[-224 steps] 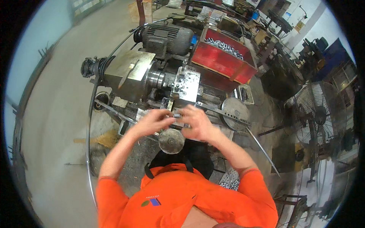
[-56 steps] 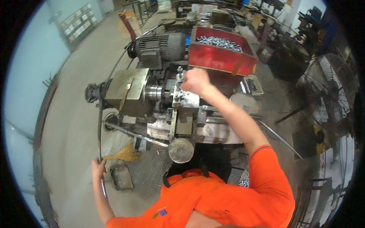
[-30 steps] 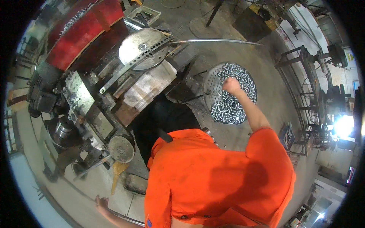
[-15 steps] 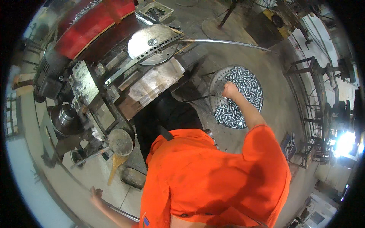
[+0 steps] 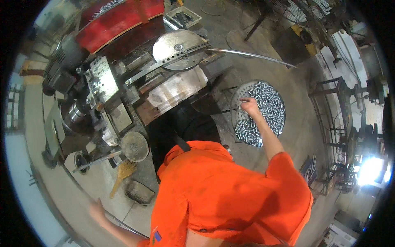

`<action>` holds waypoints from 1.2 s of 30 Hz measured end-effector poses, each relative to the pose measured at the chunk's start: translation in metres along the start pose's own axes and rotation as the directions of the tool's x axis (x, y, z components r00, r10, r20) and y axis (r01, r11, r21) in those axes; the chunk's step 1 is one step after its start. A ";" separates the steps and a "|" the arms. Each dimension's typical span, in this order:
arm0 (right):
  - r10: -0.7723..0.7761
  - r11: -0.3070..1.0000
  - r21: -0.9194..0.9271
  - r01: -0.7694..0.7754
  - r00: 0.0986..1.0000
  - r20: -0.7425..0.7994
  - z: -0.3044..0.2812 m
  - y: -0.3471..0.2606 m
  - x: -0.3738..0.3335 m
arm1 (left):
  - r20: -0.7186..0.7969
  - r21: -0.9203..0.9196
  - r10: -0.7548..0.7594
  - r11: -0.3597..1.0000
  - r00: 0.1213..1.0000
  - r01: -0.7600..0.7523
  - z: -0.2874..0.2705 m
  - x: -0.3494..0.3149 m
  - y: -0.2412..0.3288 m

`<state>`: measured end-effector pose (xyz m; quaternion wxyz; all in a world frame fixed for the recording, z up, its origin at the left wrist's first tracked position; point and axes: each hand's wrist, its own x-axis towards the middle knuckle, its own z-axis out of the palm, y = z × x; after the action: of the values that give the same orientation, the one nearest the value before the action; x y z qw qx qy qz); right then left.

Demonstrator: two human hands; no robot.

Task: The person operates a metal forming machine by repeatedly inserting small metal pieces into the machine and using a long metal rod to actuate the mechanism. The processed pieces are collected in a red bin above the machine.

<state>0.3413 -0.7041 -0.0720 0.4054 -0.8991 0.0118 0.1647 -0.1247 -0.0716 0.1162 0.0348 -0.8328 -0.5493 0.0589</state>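
Observation:
My right hand (image 5: 250, 107) is over the left part of a round perforated stool top (image 5: 238, 115). Its fingers look drawn together, but whatever may be in them is too small to make out. Small shiny metal cylinders (image 5: 269, 108) lie heaped across the stool's right and front parts, beside that hand. Out at the lower left, my left hand (image 5: 97, 210) is blurred, and its fingers cannot be read. It is close to a long thin dark edge that curves past it; whether they touch is unclear.
Ahead stands a machine with a big metal disc (image 5: 168, 46), a drilled bar (image 5: 150, 71) and a long rod (image 5: 255, 55). Behind it is a red tray (image 5: 123, 25). A broom (image 5: 122, 173) and a dustpan-like container (image 5: 139, 192) lie at the left; metal racks (image 5: 329, 105) line the right.
The view has shifted, so the machine appears farther right and lower. My right hand stays over the stool, its fingers now reaching more to the left. My left hand has blurred.

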 end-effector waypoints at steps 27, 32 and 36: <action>-0.914 0.022 0.323 0.946 -0.112 0.389 0.117 -0.401 -0.105 | -0.197 -0.871 0.678 0.210 0.708 -0.443 -0.083 -0.050 0.292; -0.823 -0.100 0.340 0.935 -0.270 0.499 0.142 -0.450 -0.096 | -0.189 -0.895 0.615 0.214 0.766 -0.392 -0.088 -0.022 0.262; -0.838 -0.180 -0.022 0.983 -0.142 0.527 0.174 -0.501 -0.078 | -0.115 -0.711 0.396 0.608 0.911 -0.354 -0.127 -0.008 0.186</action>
<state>0.2953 -0.2498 0.2078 0.1786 -0.6248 -0.7588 -0.0439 0.0591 -0.1515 0.2193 -0.3209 -0.8733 -0.3420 -0.1318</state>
